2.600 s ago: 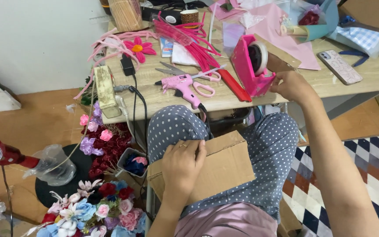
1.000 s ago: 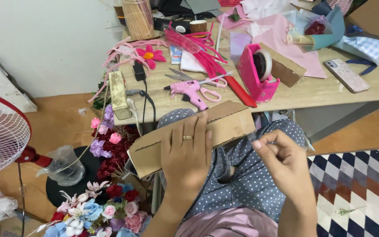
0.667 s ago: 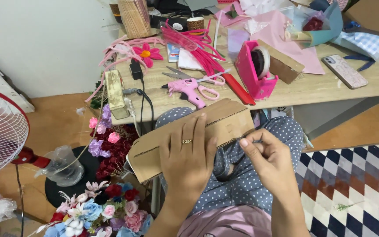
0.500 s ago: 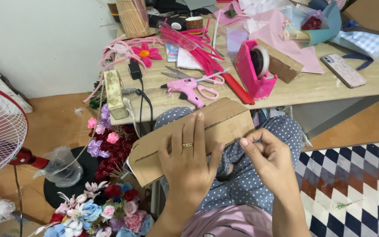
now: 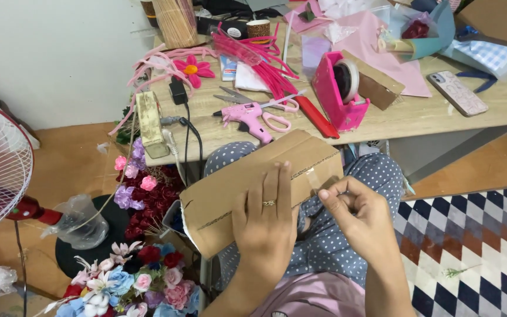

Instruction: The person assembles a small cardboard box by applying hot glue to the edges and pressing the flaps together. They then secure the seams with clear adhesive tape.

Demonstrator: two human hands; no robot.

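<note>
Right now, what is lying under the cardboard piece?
Under the cardboard piece are the person's knees in dotted blue fabric. The left hand presses on top; whatever lies directly beneath stays hidden.

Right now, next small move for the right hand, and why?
Probably press the clear tape strip flat onto the cardboard piece. The right hand pinches the strip's end at the board's edge, while the left hand lies flat on the board, steadying it on the lap.

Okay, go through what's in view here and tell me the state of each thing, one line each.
Cardboard box: closed, lying on the lap.
Left hand: flat on the box, pressing it.
Right hand: pinching clear tape at the box's edge.
Tape dispenser: upright on the table, roll loaded.
Glue gun: lying on its side.
Scissors: lying flat, blades closed.
Phone: face down.
</note>
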